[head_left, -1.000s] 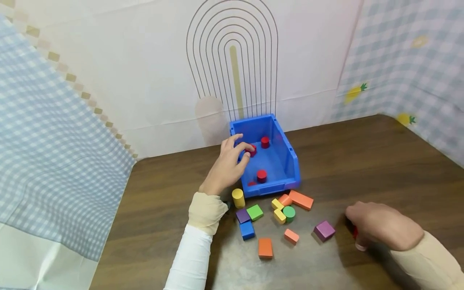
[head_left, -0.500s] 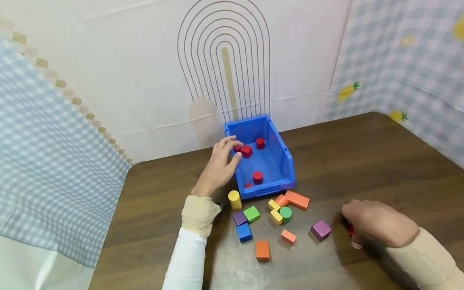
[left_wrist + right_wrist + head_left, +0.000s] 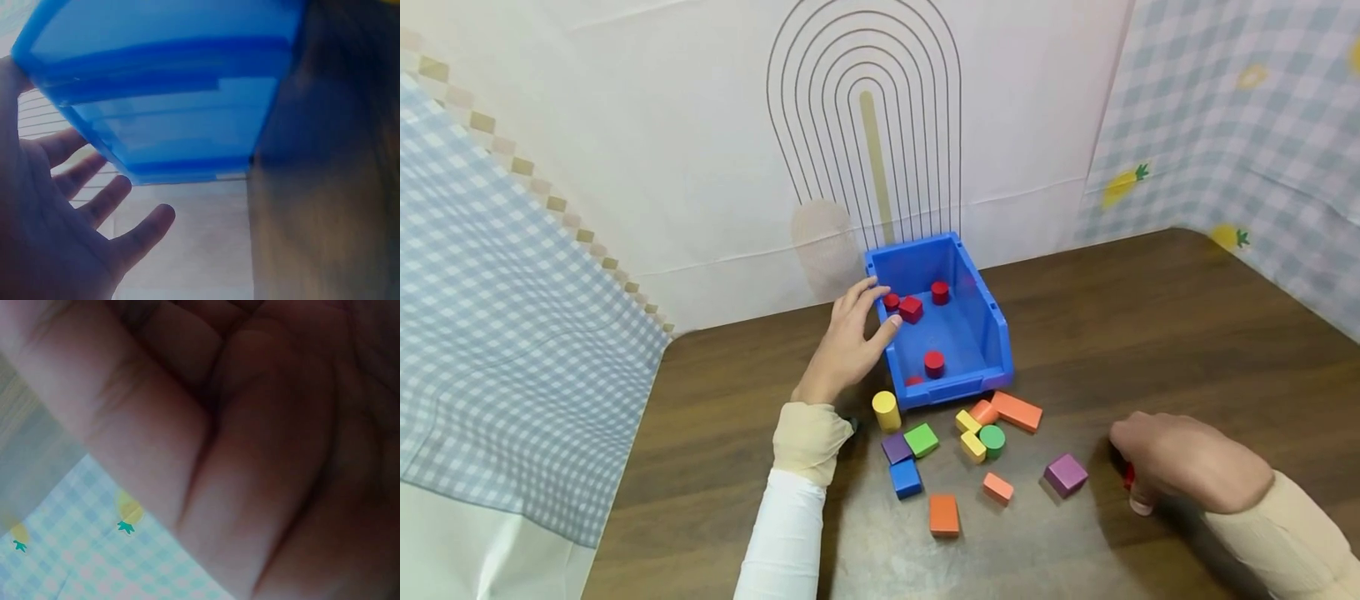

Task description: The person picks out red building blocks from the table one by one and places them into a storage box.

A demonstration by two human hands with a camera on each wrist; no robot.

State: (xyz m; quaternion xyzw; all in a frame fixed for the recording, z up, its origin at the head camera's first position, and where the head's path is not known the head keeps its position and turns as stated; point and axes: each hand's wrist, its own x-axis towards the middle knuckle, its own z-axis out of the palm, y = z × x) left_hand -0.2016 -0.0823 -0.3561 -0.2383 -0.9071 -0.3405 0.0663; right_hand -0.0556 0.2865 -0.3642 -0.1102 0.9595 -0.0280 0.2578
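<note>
My left hand (image 3: 846,346) is at the left rim of a blue storage bin (image 3: 951,337), fingers spread and holding nothing. In the left wrist view, the fingers of the left hand (image 3: 75,219) lie along the outside of the bin's wall (image 3: 181,125). Inside the bin are a red cube (image 3: 911,309) and several red cylinders, among them one near the front (image 3: 934,363). At the right, my right hand (image 3: 1191,458) pinches a small red block (image 3: 1128,477) low at the table; most of it is hidden under the fingers. The right wrist view shows only curled fingers (image 3: 250,456).
Loose blocks lie before the bin: a yellow cylinder (image 3: 886,412), a light green block (image 3: 921,440), a blue one (image 3: 906,479), an orange one (image 3: 943,516), a green cylinder (image 3: 992,441), a long orange block (image 3: 1017,412). A purple cube (image 3: 1065,475) sits left of the right hand.
My left fingers have drawn back leftward from over the red cube to the bin's rim, uncovering the cube. The right hand stays in place on the red block. The head view has shifted slightly.
</note>
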